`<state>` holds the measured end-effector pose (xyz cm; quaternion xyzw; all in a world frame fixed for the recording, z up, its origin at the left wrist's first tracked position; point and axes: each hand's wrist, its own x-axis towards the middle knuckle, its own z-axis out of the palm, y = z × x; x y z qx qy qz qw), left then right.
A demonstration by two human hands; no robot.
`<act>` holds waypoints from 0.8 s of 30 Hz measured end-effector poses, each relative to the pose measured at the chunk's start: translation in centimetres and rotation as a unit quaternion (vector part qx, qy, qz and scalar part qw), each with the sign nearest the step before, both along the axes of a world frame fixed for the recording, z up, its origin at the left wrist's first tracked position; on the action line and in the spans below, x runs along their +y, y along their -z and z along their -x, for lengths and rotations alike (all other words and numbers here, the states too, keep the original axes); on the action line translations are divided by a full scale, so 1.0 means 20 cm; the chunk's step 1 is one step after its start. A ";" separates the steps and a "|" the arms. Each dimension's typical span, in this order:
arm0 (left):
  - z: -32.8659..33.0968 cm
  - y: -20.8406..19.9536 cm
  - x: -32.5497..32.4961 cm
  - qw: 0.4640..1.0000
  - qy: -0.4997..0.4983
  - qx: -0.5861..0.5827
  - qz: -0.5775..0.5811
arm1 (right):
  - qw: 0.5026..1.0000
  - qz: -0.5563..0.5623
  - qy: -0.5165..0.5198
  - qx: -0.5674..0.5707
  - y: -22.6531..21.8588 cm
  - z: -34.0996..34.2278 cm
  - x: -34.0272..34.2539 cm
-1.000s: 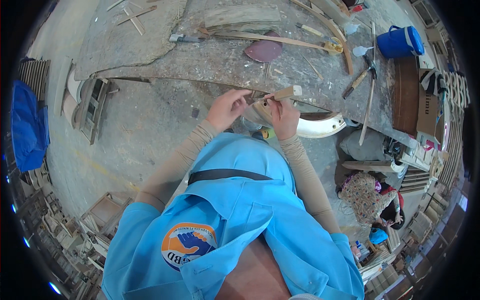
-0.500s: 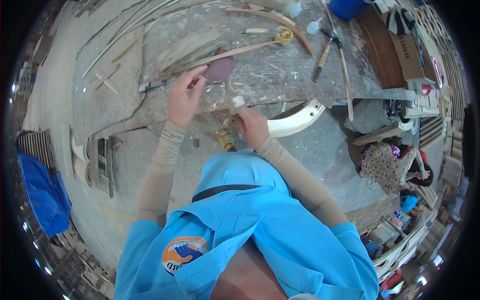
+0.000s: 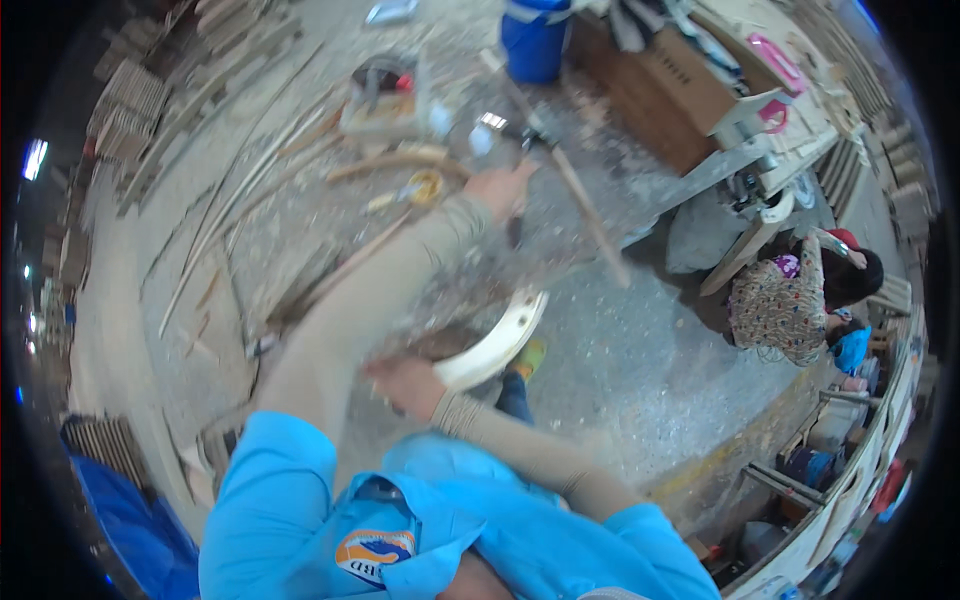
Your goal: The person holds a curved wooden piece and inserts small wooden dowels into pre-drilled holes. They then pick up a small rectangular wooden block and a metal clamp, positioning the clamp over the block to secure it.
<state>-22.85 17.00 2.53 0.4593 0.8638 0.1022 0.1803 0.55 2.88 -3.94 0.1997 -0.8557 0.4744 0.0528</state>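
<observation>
The left grip (image 3: 498, 190), in the upper middle of the frame, was at the handle of a hammer (image 3: 515, 233), whose dark lower end showed just beneath the hand; motion blur hid the fingers, so whether they were closed round the handle could not be told. The right grip (image 3: 407, 385), left of centre and lower down, was at the left end of a curved cream-coloured piece (image 3: 503, 340) (holes showed near its far end), which arced up and to the right in the middle of the frame. Whether those fingers were clamped on it or merely touching could not be told either.

Beside the hammer, a long thin strip (image 3: 592, 212) slanted down to the right, crossing near the hammer's head and jutting past the edge of the worktop (image 3: 635, 185). Left of the left hand lay a yellow cup (image 3: 427, 187) and, just above it, a bowed wooden strip (image 3: 375, 165). Above these sat a clear container (image 3: 385, 122). A blue bucket (image 3: 532, 48) stood at the top centre, with a cardboard box (image 3: 685, 85) to its right. At the right of the frame, another person (image 3: 780, 315) was bent low above the floor (image 3: 650, 390). A blue tarp (image 3: 130, 525) filled the lower left.
</observation>
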 end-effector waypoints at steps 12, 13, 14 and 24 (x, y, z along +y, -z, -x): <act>0.13 0.29 0.16 0.967 -0.171 -0.034 -0.188 | 0.999 0.009 -0.044 -0.016 -0.11 0.01 0.04; 0.15 0.24 0.14 0.962 -0.161 -0.099 -0.195 | 0.999 -0.007 -0.033 -0.025 -0.07 0.02 0.01; 0.15 0.17 0.11 0.953 -0.151 -0.166 -0.203 | 0.999 -0.024 -0.025 -0.037 -0.05 0.02 -0.01; -0.46 -0.98 -0.82 0.787 -0.070 -0.398 -0.467 | 0.998 -0.056 -0.025 -0.028 -0.14 0.01 0.07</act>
